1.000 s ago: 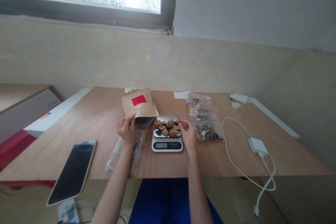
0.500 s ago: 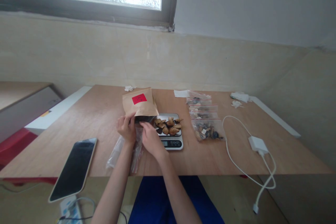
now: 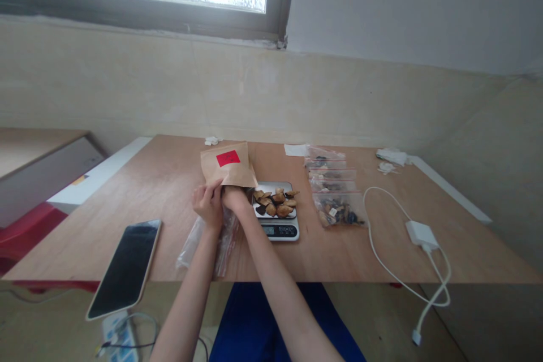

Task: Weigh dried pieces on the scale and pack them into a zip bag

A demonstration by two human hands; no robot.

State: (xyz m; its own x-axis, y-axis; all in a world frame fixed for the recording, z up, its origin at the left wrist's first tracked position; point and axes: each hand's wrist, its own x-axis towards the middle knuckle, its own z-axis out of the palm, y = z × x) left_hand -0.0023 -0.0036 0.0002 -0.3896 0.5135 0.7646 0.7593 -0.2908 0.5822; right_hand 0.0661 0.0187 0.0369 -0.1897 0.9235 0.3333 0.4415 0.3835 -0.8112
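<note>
A brown paper bag (image 3: 214, 165) with a red label (image 3: 228, 158) lies on the table, its mouth facing me. My left hand (image 3: 208, 203) pinches the bag's edge at the left of the opening. Inside the mouth is my right hand (image 3: 234, 197); its fingers are hidden, so what they do cannot be seen. Just right of the bag, a kitchen scale (image 3: 292, 232) carries several dried brown slices (image 3: 278, 203), possibly mushrooms. Clear plastic zip bags (image 3: 190, 243) lie under my left forearm.
Several filled zip bags (image 3: 339, 209) lie in a column right of the scale. A tablet (image 3: 125, 268) overhangs the table's front left edge. Farther right are a white charger (image 3: 421, 235) and its looped cable. Crumpled tissue (image 3: 392, 156) sits at the back right.
My right hand has gone from the bag's opening into the bag. My left hand keeps its hold on the edge. The whole view has shifted slightly.
</note>
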